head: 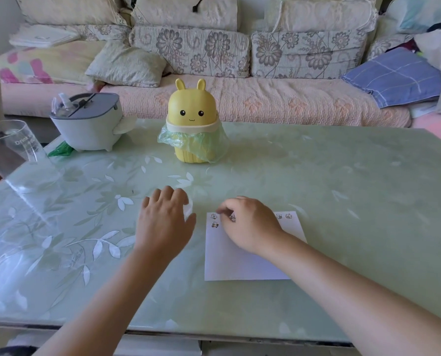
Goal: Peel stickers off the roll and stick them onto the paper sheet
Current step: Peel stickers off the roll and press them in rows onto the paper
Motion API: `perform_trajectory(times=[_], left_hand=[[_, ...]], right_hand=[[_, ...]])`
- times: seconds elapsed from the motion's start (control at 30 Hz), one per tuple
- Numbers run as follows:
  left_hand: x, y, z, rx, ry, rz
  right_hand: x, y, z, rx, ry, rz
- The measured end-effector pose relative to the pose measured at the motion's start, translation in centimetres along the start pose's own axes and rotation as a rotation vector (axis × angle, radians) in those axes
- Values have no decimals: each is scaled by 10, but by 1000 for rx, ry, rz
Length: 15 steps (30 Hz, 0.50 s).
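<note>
Count on the bench (342, 201): one paper sheet (229, 263); five stickers (288, 216) visible on it, one of them partly covered by the right hand (250, 224); one sticker roll (188, 210), mostly hidden under the left hand (162, 222); one yellow rabbit-eared bin (189, 109); one grey lidded container (85, 129); one clear cup (16, 150). Hands in view: two.

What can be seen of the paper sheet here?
The paper sheet is plain white and lies flat on the green table, right of centre near the person. Small cartoon stickers run along its far edge, with one more below them at the left. The right hand lies over its upper part at the sticker row; the forearm crosses its near right corner.
</note>
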State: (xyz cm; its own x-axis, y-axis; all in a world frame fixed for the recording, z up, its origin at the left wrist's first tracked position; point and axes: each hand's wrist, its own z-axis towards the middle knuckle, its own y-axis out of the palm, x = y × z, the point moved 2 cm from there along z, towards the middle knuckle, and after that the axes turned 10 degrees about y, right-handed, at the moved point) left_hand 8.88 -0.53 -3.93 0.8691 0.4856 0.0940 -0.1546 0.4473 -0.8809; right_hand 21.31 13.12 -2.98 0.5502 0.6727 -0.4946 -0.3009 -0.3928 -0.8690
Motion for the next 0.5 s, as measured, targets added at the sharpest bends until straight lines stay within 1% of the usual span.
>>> perform_trajectory(times=[0.07,0.13,0.27,0.33,0.43,0.5], left_hand=[[-6,1,-1,-85,-36,65],[-9,2,-2,-123,-34,93],[-15,0,-3,-94,-18,64],[-20,-2,-2,-86,-78,-57],[-25,-6,0,-61,-187,-313],[-27,-8,0,-93,-260,-488]], right_hand=[[-10,6,4,-27,39,98],[-18,12,8,-48,76,182],[-27,20,15,-64,117,267],[-29,22,16,-75,143,309],[-33,24,17,-95,176,432],[-37,23,17,-119,180,520]])
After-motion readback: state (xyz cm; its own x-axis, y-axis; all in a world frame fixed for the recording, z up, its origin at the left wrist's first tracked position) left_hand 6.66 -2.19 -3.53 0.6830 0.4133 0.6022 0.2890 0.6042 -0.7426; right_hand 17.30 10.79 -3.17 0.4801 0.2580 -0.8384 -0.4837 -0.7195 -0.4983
